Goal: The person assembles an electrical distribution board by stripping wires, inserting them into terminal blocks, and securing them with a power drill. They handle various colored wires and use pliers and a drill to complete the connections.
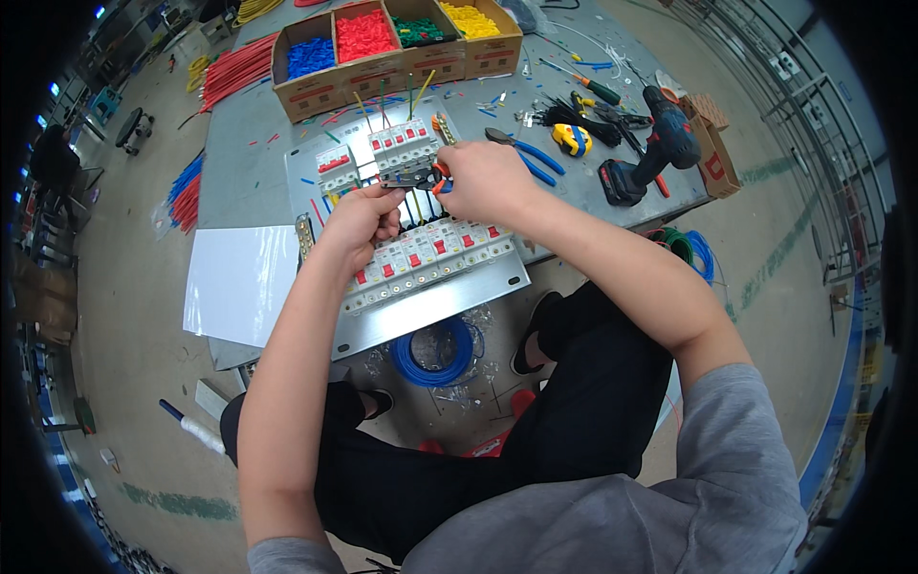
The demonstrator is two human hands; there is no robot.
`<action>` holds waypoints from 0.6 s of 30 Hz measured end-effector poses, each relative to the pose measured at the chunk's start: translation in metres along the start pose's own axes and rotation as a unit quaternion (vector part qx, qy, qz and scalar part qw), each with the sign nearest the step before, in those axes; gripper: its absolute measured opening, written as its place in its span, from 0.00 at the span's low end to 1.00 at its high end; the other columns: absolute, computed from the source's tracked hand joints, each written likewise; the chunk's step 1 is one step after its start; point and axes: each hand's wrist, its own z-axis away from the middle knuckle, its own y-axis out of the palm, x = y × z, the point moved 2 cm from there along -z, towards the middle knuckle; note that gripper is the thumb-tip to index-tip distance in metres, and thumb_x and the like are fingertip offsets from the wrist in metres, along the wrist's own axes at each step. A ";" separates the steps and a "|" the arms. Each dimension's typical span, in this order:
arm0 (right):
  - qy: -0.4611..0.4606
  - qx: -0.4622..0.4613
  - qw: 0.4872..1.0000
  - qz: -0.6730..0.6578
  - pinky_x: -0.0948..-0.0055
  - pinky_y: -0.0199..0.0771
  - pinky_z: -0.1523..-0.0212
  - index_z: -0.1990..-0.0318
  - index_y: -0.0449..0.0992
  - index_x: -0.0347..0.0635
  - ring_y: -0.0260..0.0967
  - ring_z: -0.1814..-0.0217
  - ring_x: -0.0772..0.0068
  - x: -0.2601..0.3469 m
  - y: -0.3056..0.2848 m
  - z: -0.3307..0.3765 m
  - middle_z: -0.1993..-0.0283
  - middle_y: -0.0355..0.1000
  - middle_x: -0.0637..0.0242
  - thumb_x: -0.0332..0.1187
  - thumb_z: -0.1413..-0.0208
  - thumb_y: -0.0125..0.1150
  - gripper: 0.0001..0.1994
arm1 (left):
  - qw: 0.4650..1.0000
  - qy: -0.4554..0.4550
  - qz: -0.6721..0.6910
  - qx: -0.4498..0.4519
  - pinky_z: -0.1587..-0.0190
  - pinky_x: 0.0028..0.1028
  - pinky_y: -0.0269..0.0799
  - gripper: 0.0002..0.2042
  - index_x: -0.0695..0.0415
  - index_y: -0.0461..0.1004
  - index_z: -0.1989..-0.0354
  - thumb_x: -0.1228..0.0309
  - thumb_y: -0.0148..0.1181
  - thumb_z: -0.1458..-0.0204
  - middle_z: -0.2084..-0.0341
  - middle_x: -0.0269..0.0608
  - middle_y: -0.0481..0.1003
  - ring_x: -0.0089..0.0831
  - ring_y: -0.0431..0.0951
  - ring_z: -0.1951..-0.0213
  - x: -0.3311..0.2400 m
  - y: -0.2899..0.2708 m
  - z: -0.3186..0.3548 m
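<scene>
My right hand [486,182] grips a pair of wire strippers [417,179] with orange-and-black handles, its jaws pointing left. Close to the jaw tips, the fingers of my left hand [356,228] are pinched together; what they hold is too small to make out. Both hands are over a metal mounting plate [382,332]. On its near side runs a row of white circuit breakers [427,260] with red switches. Beyond my hands are another breaker group [402,143] and a separate breaker [336,168]. Wires stand up from the far group, and more lie partly hidden under my hands.
Cardboard bins of coloured caps [364,36] stand at the back. To the right lie blue-handled pliers [529,156], a tape measure [572,141], a screwdriver [595,88] and a cordless drill [660,143]. A white sheet [242,282] sits left; a blue wire coil [432,354] is below.
</scene>
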 end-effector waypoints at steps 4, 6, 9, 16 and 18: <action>-0.015 -0.017 1.000 0.008 0.52 0.84 0.47 0.57 0.85 0.41 0.84 0.52 0.47 -0.006 0.000 -0.003 0.59 0.85 0.57 0.43 0.48 0.73 0.16 | 1.000 -0.004 -0.013 0.003 0.74 0.22 0.61 0.05 0.54 0.83 0.57 0.69 0.63 0.30 0.78 0.28 0.75 0.20 0.71 0.78 -0.001 0.000 0.001; -0.010 -0.022 1.000 0.011 0.53 0.83 0.48 0.57 0.85 0.40 0.84 0.54 0.49 -0.006 0.001 -0.004 0.61 0.85 0.57 0.44 0.47 0.74 0.17 | 1.000 -0.006 -0.017 -0.002 0.74 0.22 0.61 0.06 0.54 0.84 0.54 0.68 0.64 0.30 0.78 0.27 0.75 0.20 0.71 0.79 -0.003 0.000 0.002; 0.055 0.011 0.993 -0.104 0.58 0.82 0.54 0.55 0.85 0.39 0.83 0.59 0.59 -0.008 0.006 -0.005 0.64 0.83 0.60 0.45 0.43 0.75 0.18 | 1.000 0.001 -0.017 -0.009 0.74 0.21 0.62 0.08 0.54 0.84 0.48 0.67 0.64 0.30 0.78 0.26 0.75 0.19 0.72 0.79 -0.003 0.006 0.004; 0.116 -0.052 0.914 -0.385 0.62 0.78 0.57 0.55 0.84 0.39 0.78 0.62 0.63 -0.048 -0.017 -0.027 0.64 0.81 0.62 0.46 0.39 0.73 0.18 | 0.999 0.033 -0.021 -0.033 0.77 0.22 0.63 0.16 0.58 0.79 0.37 0.68 0.61 0.28 0.79 0.26 0.73 0.19 0.71 0.80 -0.004 0.010 0.006; 0.043 -0.018 0.986 -0.161 0.58 0.80 0.52 0.53 0.84 0.40 0.82 0.56 0.55 -0.044 -0.025 -0.018 0.60 0.84 0.58 0.47 0.41 0.73 0.19 | 0.996 0.052 -0.042 -0.062 0.77 0.22 0.65 0.16 0.60 0.79 0.37 0.68 0.62 0.29 0.79 0.28 0.74 0.19 0.72 0.81 -0.004 0.015 0.012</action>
